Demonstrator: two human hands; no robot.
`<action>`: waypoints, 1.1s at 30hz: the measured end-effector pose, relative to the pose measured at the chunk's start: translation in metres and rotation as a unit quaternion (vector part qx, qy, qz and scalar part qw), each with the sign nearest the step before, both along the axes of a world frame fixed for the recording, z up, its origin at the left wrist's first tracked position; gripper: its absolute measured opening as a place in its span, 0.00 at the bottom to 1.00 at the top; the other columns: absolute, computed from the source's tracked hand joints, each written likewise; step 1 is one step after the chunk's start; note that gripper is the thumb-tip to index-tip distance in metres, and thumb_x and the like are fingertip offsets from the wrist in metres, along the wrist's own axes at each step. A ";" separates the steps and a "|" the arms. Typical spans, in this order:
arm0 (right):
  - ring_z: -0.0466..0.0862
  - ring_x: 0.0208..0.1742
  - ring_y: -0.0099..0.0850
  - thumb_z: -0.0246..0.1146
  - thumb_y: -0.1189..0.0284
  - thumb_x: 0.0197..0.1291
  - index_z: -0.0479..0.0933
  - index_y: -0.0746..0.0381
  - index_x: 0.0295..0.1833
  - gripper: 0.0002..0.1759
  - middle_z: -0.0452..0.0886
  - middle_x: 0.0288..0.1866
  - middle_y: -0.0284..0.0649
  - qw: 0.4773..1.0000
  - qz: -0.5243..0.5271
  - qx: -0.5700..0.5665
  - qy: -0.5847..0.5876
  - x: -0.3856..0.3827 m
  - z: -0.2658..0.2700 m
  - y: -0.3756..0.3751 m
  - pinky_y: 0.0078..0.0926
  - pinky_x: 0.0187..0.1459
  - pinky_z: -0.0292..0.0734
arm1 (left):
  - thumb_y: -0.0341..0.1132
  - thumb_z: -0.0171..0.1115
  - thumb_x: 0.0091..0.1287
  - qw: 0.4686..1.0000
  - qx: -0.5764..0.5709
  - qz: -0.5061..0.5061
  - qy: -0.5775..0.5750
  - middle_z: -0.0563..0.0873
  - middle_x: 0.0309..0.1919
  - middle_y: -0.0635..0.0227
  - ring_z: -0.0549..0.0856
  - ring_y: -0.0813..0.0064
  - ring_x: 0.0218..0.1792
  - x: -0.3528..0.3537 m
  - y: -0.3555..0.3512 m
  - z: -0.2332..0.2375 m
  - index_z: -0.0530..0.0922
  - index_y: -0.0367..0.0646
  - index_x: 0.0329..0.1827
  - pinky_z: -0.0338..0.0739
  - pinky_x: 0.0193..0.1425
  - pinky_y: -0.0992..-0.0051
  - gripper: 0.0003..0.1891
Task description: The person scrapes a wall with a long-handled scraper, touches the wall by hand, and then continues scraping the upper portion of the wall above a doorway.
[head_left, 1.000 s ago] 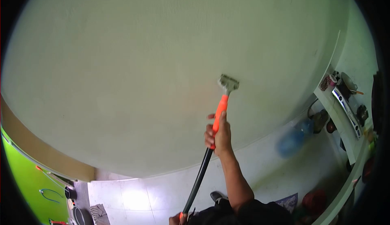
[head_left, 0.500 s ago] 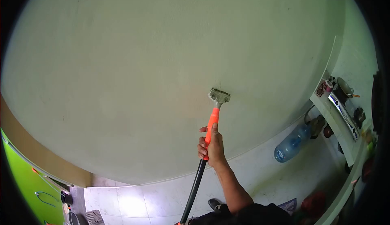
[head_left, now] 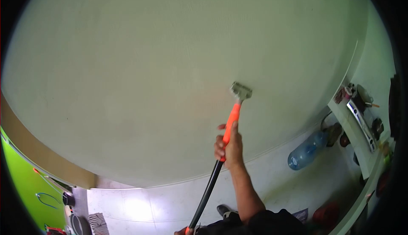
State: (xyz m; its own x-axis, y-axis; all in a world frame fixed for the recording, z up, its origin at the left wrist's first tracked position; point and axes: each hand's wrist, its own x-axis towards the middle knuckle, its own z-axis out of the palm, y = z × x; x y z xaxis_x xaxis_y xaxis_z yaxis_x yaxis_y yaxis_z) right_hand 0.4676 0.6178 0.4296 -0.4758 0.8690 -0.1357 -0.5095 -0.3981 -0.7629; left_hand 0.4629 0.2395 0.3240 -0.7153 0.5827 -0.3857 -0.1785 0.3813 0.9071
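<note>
My right hand (head_left: 229, 146) is closed round the upper orange grip of a long-handled scraper (head_left: 210, 183). The scraper's wide metal head (head_left: 241, 91) lies against, or very close to, the pale wall (head_left: 148, 86); contact cannot be made out. The black shaft slants down to the left. At the bottom edge, part of my left hand (head_left: 182, 232) shows round the orange lower end of the handle, the rest of it cut off by the frame.
A blue water jug (head_left: 307, 151) lies on the tiled floor (head_left: 178, 205) at the right. Behind it, a shelf (head_left: 350, 126) carries a silver stove panel (head_left: 361, 124) and a pot (head_left: 364, 95). A striped cloth (head_left: 98, 223) and a grey basin (head_left: 78, 224) are at lower left. My shoe (head_left: 224, 211) shows below.
The scraper and my right hand have moved up and to the right along the wall. More of my left hand shows at the bottom edge. The view has shifted slightly.
</note>
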 end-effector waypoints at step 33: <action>0.65 0.18 0.22 0.49 0.33 0.71 0.69 0.57 0.50 0.35 0.66 0.22 0.30 0.996 -0.026 -0.078 0.017 0.010 -0.095 -0.117 0.24 0.21 0.62 | 0.63 0.59 0.72 0.933 -0.185 -0.198 0.238 0.83 0.20 0.51 0.84 0.41 0.28 -0.066 -0.110 -0.089 0.83 0.43 0.33 0.77 0.32 0.53 0.29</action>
State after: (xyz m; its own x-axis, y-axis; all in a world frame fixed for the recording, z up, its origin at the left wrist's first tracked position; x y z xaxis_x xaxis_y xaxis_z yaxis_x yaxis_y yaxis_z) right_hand 0.4777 0.5012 0.3342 -0.4378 0.8619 -0.2557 -0.5562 -0.4831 -0.6762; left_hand 0.3967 0.1292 0.2347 -0.6137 0.7280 -0.3057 0.4323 0.6338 0.6414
